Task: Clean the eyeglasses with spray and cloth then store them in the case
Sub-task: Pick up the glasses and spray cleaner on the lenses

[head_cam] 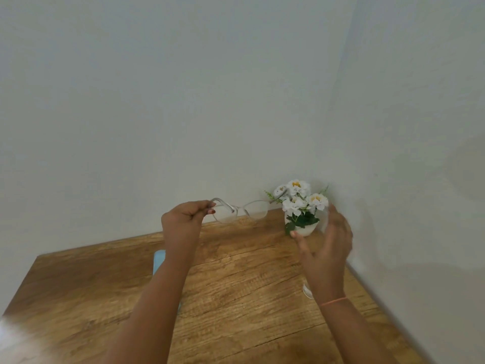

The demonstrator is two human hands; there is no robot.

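Wooden table (pixel 249 298) fills the foreground, crossed by two bare forearms. Under the left forearm lies a light-blue flat thing (pixel 158 261), mostly hidden. The left hand (pixel 183 219) pinches one temple of the clear-framed eyeglasses (pixel 241 211), held up above the table's far edge. The right hand (pixel 325 240), blurred, has thumb and fingers spread before a small pot of white flowers (pixel 301 206); a clear rounded object (pixel 308 291) shows below its wrist, and I cannot tell whether the hand grasps it.
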